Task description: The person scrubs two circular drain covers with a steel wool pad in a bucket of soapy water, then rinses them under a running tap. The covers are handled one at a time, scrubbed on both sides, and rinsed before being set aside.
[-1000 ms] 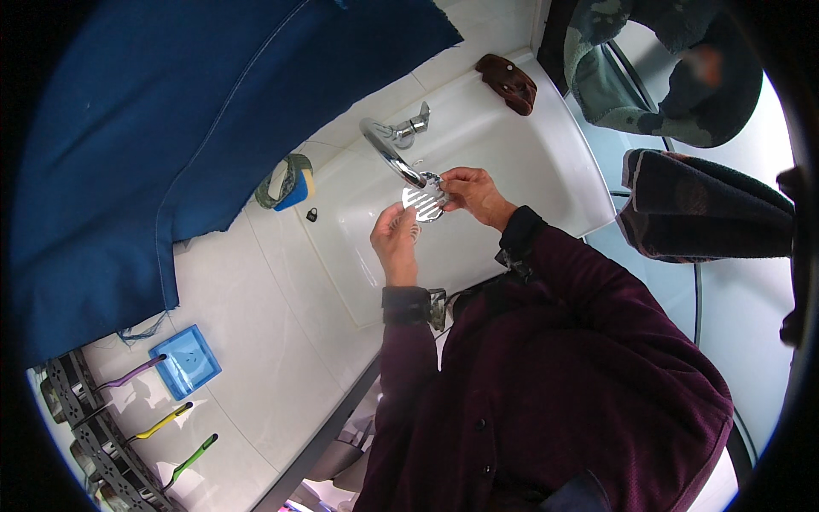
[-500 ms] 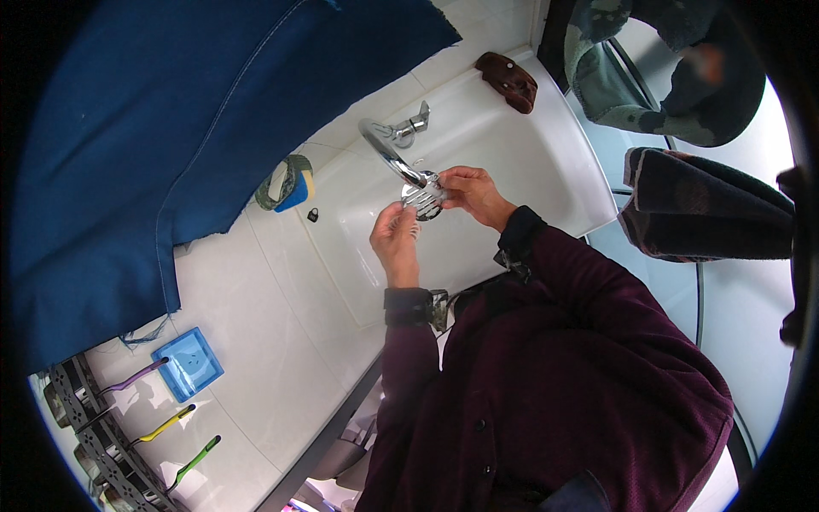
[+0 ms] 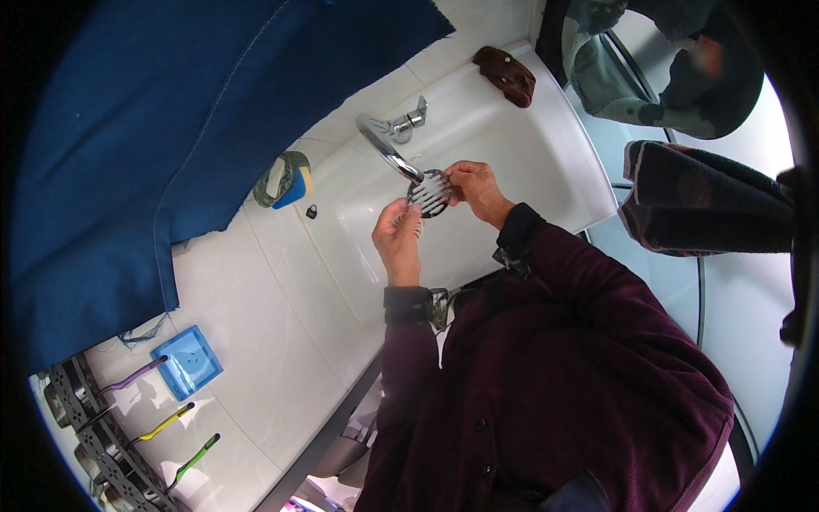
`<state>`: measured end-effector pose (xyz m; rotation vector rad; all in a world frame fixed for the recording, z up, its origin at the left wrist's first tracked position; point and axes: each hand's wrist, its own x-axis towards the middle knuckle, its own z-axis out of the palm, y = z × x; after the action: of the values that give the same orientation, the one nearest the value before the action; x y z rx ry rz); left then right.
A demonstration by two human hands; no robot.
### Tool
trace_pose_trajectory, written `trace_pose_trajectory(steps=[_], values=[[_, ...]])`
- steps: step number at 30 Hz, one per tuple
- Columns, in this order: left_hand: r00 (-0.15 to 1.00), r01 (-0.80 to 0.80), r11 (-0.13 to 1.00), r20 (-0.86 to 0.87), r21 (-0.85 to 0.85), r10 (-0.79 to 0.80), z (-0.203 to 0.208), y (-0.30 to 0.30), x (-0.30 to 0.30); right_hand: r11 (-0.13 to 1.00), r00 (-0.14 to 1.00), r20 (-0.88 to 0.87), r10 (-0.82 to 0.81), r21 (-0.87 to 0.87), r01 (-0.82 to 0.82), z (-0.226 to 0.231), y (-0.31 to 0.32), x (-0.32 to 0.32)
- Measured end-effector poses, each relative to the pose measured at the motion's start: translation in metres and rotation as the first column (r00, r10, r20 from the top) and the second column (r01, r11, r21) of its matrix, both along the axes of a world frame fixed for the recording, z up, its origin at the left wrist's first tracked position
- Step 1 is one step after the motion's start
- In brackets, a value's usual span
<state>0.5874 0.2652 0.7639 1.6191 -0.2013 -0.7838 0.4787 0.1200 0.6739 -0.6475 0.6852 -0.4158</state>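
Observation:
A round slotted drain cover (image 3: 432, 193), shiny with dark gaps, is held up just below the spout of the chrome faucet (image 3: 391, 156). My left hand (image 3: 397, 247) pinches its lower left edge. On the right side, the fingers of my right hand (image 3: 480, 193) grip the rim. A pale ribbed bit shows beside my left fingers; what it is I cannot make out. Both hands are above the white sink basin (image 3: 559, 141).
A brown cloth (image 3: 506, 77) lies on the sink's far rim. Left of the basin are a sponge (image 3: 294, 189) and a small black object (image 3: 311, 212). Toothbrushes (image 3: 198, 456) and a blue dish (image 3: 188, 363) are lower left. Blue fabric (image 3: 171, 128) spreads over the upper left.
The drain cover has shifted slightly right and up and is tilted differently, so its slots show more plainly. Both hands keep hold of it.

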Motion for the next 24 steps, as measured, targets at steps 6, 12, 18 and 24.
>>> trace_pose_trajectory(steps=[6, 12, 18, 24], values=[[0.997, -0.072, 0.997, -0.022, 0.029, 0.073, -0.005, 0.005, 0.003, 0.999, 0.999, -0.038, -0.019, 0.027, 0.020, 0.012, 0.004, 0.004], [0.985, -0.130, 0.991, -0.119, -0.029, 0.126, -0.013, 0.010, 0.003, 1.000, 0.995, -0.104, 0.011, -0.003, -0.012, 0.017, 0.006, 0.003], [0.984, -0.164, 0.986, -0.065, 0.011, 0.164, -0.008, 0.012, 0.004, 0.999, 1.000, -0.025, 0.012, -0.034, -0.013, 0.015, 0.012, 0.009], [0.997, -0.078, 0.997, 0.004, 0.005, 0.078, 0.002, 0.008, 0.001, 0.997, 0.997, -0.076, 0.009, -0.077, -0.015, 0.017, 0.011, 0.017]])
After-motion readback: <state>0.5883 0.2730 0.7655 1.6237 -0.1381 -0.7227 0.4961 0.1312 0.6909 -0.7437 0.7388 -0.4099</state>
